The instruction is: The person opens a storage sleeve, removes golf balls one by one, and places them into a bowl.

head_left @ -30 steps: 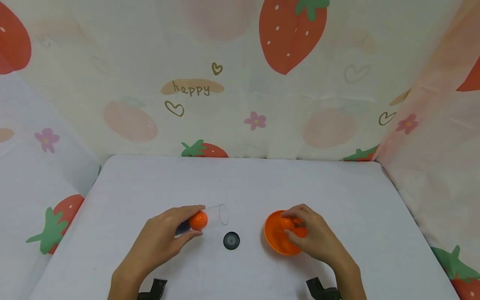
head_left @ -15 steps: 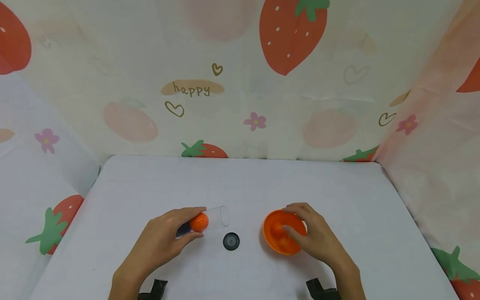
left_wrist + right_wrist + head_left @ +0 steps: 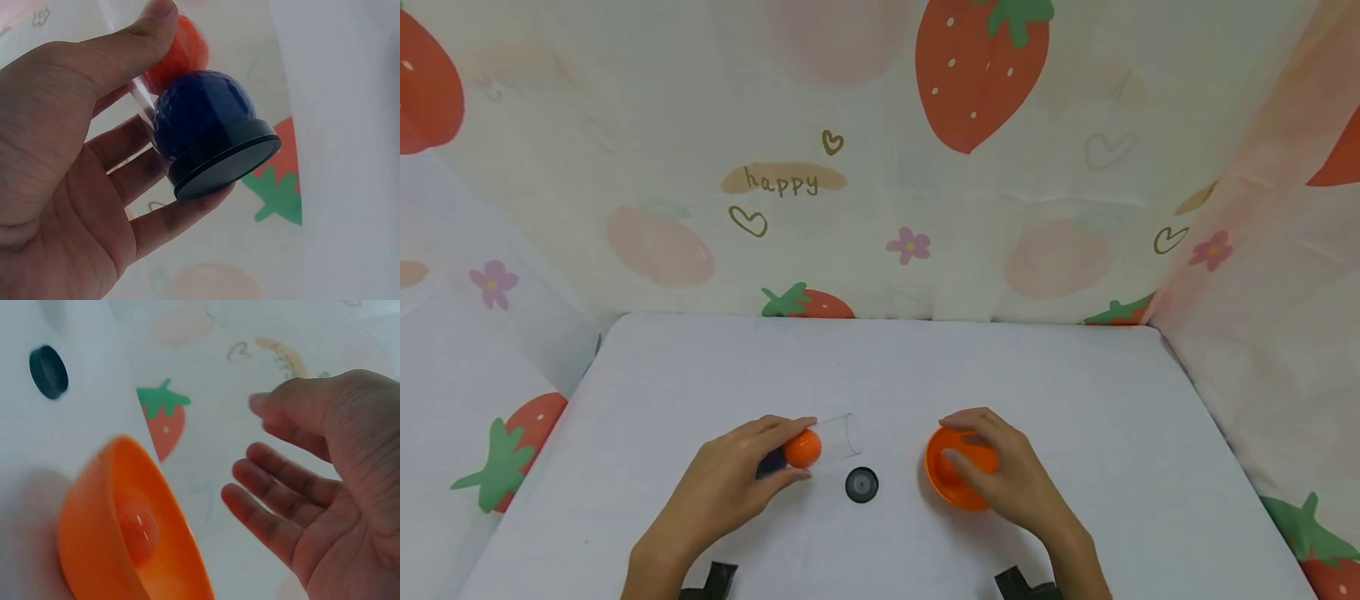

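Observation:
My left hand (image 3: 737,475) grips a clear tube (image 3: 844,435) that lies tilted, its open end pointing right. Inside the tube an orange ball (image 3: 802,448) sits against a dark blue ball (image 3: 203,109), and a black cap (image 3: 228,165) closes the end near my palm. Over an orange bowl (image 3: 940,485) hovers my right hand (image 3: 1000,467), its fingers loosely bent and apart with nothing between them. Another orange ball (image 3: 137,531) lies in that bowl; in the head view my fingers mostly hide it.
A loose black cap (image 3: 862,484) lies on the white table (image 3: 880,367) between my hands, just left of the bowl. A curtain printed with strawberries (image 3: 983,79) rises behind the table and along both sides.
My right hand has let go of the orange ball in the bowl and shifted left over it. My left hand has drifted slightly right with the tube.

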The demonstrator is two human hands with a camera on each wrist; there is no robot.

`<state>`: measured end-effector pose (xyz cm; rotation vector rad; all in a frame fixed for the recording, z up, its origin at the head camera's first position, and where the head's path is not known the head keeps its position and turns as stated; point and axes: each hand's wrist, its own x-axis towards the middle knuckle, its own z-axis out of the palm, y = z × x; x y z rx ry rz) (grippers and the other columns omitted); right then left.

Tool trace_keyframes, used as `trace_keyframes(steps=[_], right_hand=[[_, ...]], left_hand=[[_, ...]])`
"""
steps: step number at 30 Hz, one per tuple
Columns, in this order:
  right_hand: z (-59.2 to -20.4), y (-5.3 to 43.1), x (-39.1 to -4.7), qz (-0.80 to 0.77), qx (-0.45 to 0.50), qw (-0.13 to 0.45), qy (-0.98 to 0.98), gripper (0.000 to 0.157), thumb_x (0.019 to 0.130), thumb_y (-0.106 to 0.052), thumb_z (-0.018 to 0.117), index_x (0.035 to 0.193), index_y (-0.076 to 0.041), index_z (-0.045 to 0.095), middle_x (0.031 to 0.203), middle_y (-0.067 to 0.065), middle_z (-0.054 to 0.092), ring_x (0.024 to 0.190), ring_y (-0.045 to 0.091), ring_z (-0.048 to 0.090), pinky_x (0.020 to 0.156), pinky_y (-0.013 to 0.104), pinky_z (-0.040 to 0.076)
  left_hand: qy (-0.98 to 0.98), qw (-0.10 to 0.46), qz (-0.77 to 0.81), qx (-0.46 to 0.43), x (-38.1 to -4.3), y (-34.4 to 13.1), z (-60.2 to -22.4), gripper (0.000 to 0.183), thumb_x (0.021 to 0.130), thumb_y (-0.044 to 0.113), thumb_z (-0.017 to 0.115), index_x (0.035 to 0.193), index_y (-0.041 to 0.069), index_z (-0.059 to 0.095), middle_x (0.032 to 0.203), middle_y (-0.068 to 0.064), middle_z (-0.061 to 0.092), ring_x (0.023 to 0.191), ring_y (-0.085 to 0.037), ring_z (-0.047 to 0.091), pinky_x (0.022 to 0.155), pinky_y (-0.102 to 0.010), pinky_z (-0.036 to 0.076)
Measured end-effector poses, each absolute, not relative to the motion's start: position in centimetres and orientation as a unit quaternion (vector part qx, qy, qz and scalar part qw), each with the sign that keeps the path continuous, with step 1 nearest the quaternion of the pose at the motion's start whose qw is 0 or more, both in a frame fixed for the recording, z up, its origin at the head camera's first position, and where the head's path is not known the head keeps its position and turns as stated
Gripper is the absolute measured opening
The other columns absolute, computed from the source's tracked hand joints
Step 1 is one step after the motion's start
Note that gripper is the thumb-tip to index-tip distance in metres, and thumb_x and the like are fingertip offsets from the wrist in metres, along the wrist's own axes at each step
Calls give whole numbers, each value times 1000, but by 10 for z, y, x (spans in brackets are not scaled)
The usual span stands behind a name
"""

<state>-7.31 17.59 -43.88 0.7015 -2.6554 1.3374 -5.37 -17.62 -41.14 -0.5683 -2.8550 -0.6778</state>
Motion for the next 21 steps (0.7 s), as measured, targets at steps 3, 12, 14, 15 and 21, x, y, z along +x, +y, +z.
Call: trace_keyframes(steps=[3, 12, 14, 15, 21], right_hand=[[-440, 168, -72, 458, 234, 32, -857, 33, 95, -22, 72, 127, -25, 63, 124, -8, 65, 114, 20, 67, 97, 38, 59], [-451, 144, -70, 513, 254, 38, -819, 32, 95, -18, 71, 126, -24, 64, 120, -5, 66, 108, 11, 69, 92, 34, 61], [-453, 137, -69, 529, 254, 35, -809, 32, 96, -18, 71, 126, -23, 64, 121, -4, 67, 108, 10, 69, 91, 32, 61], [-454, 134, -69, 538, 253, 32, -804, 32, 96, -18, 70, 126, -23, 64, 121, -3, 66, 110, 10, 68, 91, 31, 61], [-457, 114, -66, 575, 245, 6, -780, 37, 96, -18, 70, 132, -23, 61, 128, -1, 61, 114, 15, 67, 91, 27, 60]], left_hand=[[-951, 77, -228, -195, -54, -176, -412, 56, 81, 43, 83, 133, 36, 64, 119, 14, 70, 107, -11, 69, 90, -38, 60], [-950, 95, -209, -210, -53, -173, -412, 55, 81, 43, 83, 133, 34, 66, 115, 12, 68, 103, -12, 66, 90, -41, 54], [-950, 103, -204, -214, -53, -172, -411, 55, 81, 41, 84, 133, 34, 66, 114, 11, 67, 102, -12, 64, 92, -40, 52], [-950, 106, -201, -215, -53, -172, -410, 55, 80, 40, 84, 132, 33, 66, 113, 11, 67, 102, -12, 64, 93, -40, 50], [-950, 117, -185, -221, -52, -169, -408, 56, 78, 35, 87, 130, 36, 67, 111, 9, 66, 106, -13, 61, 98, -42, 46]])
